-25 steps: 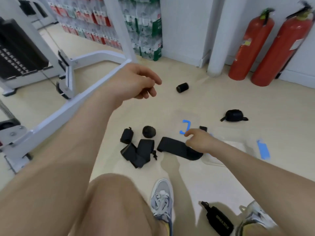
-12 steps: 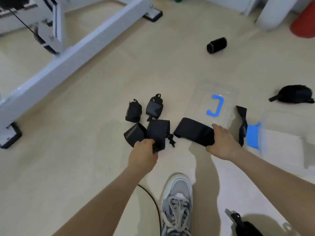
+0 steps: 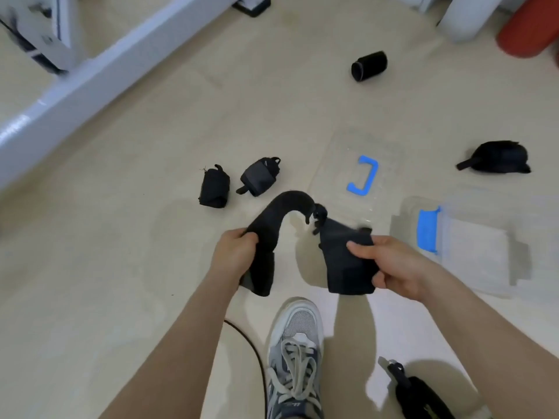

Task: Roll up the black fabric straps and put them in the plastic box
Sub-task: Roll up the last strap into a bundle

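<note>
Head view looking down at a pale floor [image 3: 127,207] where a person is only starting to tidy black fabric straps. The clear plastic box [image 3: 478,255] sits open on the right, just beyond the right hand [image 3: 393,267], and nothing black shows inside it. Its clear lid [image 3: 338,158] lies flat to the left of it, a little farther off. Several straps already look rolled or bundled but remain loose on the floor. Two small rolls [image 3: 213,186] lie side by side beyond the left hand [image 3: 234,252], one roll [image 3: 369,66] lies far off, a rounder bundle [image 3: 496,157] sits at far right, and another strap [image 3: 420,394] lies near the person's shoe [image 3: 295,343]. So the boxing appears wholly undone, and at least one strap has not yet been rolled. That unrolled strap [image 3: 281,213] is lifted off the floor between both hands, arching up in the middle. The left grip is clenched round one end, which hangs down. The right grip pinches the other, wider end, thumb on top and fingers curled beneath. Both forearms reach forward from the bottom of the view, hands level and a little apart.
</note>
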Demonstrator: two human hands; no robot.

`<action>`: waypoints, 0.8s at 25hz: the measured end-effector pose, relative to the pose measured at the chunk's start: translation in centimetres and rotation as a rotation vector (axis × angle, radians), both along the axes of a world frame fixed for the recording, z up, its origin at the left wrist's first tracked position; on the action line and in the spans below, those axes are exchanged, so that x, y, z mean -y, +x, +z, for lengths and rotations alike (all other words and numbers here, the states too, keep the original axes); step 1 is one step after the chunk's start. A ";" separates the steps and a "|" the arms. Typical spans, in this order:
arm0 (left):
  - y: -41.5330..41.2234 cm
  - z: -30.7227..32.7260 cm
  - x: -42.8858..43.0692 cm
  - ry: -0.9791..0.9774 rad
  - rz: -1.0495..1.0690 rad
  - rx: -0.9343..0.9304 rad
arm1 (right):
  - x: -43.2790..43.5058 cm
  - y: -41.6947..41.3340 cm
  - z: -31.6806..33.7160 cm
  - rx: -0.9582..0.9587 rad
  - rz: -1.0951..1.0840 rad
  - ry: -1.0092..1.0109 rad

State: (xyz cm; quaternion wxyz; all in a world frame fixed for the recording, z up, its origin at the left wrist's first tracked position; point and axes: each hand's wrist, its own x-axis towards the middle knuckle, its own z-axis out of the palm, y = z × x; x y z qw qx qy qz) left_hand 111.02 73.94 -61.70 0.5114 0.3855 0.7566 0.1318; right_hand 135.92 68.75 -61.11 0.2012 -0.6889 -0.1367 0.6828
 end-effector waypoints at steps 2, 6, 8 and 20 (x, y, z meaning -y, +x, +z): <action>-0.4 4.8 1.0 0.132 0.065 0.160 | 0.3 0.4 5.3 -0.044 -0.009 0.096; -0.1 16.5 3.5 0.359 -0.018 0.365 | 1.9 -0.2 16.3 0.324 0.196 0.330; 0.6 22.5 4.5 0.501 -0.126 0.406 | 3.3 -0.4 21.9 0.394 0.331 0.476; 13.0 39.1 10.9 0.648 -0.583 0.429 | 13.3 2.9 38.4 0.232 0.077 1.004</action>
